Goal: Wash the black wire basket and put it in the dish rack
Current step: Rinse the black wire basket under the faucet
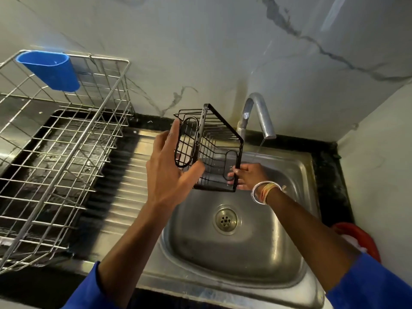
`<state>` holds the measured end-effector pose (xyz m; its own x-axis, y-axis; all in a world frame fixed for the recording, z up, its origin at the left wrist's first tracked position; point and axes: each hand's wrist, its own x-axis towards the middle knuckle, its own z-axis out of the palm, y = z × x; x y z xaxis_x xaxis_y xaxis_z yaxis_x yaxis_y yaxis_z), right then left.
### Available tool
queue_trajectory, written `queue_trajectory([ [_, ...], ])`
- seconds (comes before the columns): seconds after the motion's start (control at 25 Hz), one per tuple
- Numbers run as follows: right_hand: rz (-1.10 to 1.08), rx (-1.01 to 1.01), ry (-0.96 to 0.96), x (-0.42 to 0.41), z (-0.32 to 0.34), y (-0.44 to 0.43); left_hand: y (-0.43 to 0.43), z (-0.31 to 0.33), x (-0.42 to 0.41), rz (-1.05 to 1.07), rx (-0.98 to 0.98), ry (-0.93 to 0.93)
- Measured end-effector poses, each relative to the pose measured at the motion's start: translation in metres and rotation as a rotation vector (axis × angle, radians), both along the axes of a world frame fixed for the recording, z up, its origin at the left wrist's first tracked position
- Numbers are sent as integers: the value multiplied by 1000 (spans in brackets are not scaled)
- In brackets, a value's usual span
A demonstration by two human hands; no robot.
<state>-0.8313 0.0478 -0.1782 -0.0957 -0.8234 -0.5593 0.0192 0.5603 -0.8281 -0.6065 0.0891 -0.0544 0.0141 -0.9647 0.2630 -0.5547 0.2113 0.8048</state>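
Basket tilts over the sink's back edge beside the tap (water trickling), right hand gripping one end, left hand's straight fingers pressed against the other.

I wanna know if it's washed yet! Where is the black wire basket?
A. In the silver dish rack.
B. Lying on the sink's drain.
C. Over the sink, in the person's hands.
C: the black wire basket is up above the sink, gripped by the right hand, with the left hand touching its end.
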Motion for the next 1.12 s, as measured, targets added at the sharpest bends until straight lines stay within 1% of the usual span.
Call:
queue_trajectory([
  [0.04, 40, -18, 37, -2, 3, -2, 0, -1, 2, -2, -12, -19],
  [0.08, 30, -51, 58, -6, 6, -7, -1, -1, 4, -20, -24, -37],
  [0.12, -30, -83, 56, -11, 9, -16, -1, -2, 6, -45, -40, -46],
  [0.2, -206, -136, -46, -20, 18, -32, 1, -3, 4, -80, -87, -20],
  [0.24, -248, -176, -68, -22, 18, -35, 4, -3, 0, -74, -111, 11],
  [0.4, -225, -243, 6, -15, -5, -9, 9, -8, -13, 1, -160, 102],
  [0.48, -207, -222, -13, -17, -17, 7, 9, -13, -17, 5, -153, 127],
  [0.6, -149, -4, -112, -21, -21, 22, 14, -21, -26, 54, -165, 155],
  [0.64, -150, 34, -144, -21, -20, 24, 16, -25, -29, 62, -167, 191],
  [0.68, -184, 28, -183, -21, -18, 23, 17, -31, -31, 56, -168, 223],
  [0.8, -322, -78, -263, -28, -7, 8, 25, -42, -33, 33, -124, 226],
  [0.84, -319, -104, -260, -33, -3, 2, 27, -41, -31, 34, -75, 270],
  [0.96, -264, -153, -270, -41, 12, -10, 34, -36, -29, 87, 113, 508],
  [1.0, -276, -162, -285, -41, 15, -14, 35, -39, -29, 123, 170, 587],
  [1.04, -311, -165, -304, -39, 19, -18, 37, -46, -30, 165, 204, 644],
  [1.12, -381, -167, -356, -28, 26, -21, 42, -56, -33, 240, 160, 714],
])
